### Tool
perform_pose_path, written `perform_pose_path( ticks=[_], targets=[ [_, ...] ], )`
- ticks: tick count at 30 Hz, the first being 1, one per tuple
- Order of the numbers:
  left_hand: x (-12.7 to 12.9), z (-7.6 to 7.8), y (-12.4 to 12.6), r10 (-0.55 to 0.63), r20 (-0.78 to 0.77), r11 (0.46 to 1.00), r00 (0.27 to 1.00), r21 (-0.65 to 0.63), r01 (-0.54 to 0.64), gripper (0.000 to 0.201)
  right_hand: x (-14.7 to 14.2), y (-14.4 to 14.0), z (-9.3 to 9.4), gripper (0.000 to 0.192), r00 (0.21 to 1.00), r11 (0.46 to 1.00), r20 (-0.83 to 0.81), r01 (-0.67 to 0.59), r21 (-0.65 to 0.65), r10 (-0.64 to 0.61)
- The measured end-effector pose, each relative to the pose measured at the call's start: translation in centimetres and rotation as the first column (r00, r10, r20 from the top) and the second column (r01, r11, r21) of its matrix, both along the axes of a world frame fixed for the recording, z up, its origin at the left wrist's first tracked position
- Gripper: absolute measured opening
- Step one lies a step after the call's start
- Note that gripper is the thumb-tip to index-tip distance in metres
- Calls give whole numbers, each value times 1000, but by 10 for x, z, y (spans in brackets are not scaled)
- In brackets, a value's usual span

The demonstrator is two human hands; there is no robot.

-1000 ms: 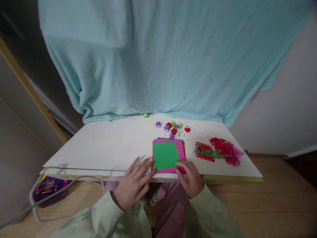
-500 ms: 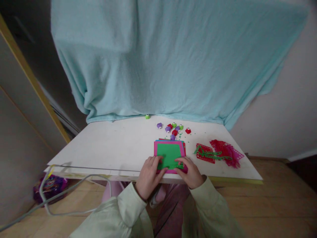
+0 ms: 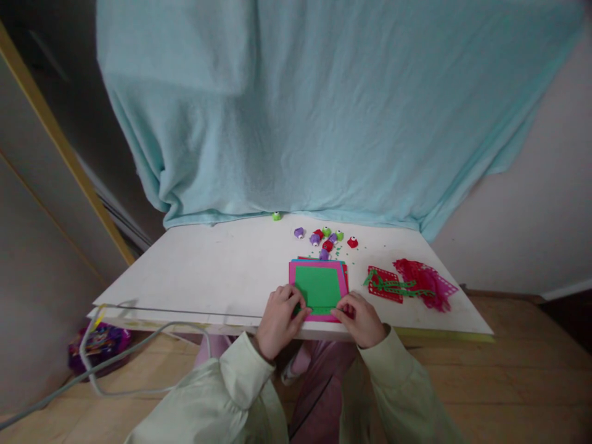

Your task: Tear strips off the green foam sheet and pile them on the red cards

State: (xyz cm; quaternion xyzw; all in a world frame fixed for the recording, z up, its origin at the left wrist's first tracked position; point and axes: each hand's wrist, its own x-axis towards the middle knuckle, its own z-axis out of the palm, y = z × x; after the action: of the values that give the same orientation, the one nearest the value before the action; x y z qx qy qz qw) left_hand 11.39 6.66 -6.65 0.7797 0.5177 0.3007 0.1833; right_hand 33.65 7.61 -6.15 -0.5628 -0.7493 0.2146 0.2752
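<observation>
My left hand [image 3: 280, 319] is closed, thumb and fingers pinching the left end of a narrow green strip [image 3: 322, 311]. At the strip's other end, my right hand [image 3: 361, 319] pinches with thumb and forefinger. The strip runs along the near edge of a green sheet [image 3: 317, 284]; whether it is still joined there I cannot tell. Beneath the green sheet lies a larger pink sheet [image 3: 293, 270], on top of a stack with blue and red edges showing at the back. My fingertips cover both strip ends.
Beyond the stack are several small purple, red and green craft punches [image 3: 327, 245] with green scraps around them. Right of my hand lie a punched red sheet [image 3: 386, 293], green punched strips [image 3: 393, 286] and a red-pink tangle [image 3: 423, 280]. A cable [image 3: 185, 311] runs along the white tabletop's [image 3: 198, 265] front edge.
Both hands have closed from looser, spread fingers into pinches at the near corners of the green sheet. The strip between them now looks flatter and straighter. The view has shifted slightly.
</observation>
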Motion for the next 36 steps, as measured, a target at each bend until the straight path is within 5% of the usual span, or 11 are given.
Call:
perform_pose_path(
  ticks=[11,17,36],
  targets=[
    [1,8,2,-11,-77,1000,997,-28,9,10,-2,4,1,12,998,997,49,51,-65,-48],
    [-2,4,7,-54,-29,997,998,-61,52,10,8,8,3,12,992,981,-64,-113,-157,104],
    [-4,6,9,-88,-107,995,990,-65,82,13,4,5,4,10,995,992,44,-88,-95,92]
  ],
)
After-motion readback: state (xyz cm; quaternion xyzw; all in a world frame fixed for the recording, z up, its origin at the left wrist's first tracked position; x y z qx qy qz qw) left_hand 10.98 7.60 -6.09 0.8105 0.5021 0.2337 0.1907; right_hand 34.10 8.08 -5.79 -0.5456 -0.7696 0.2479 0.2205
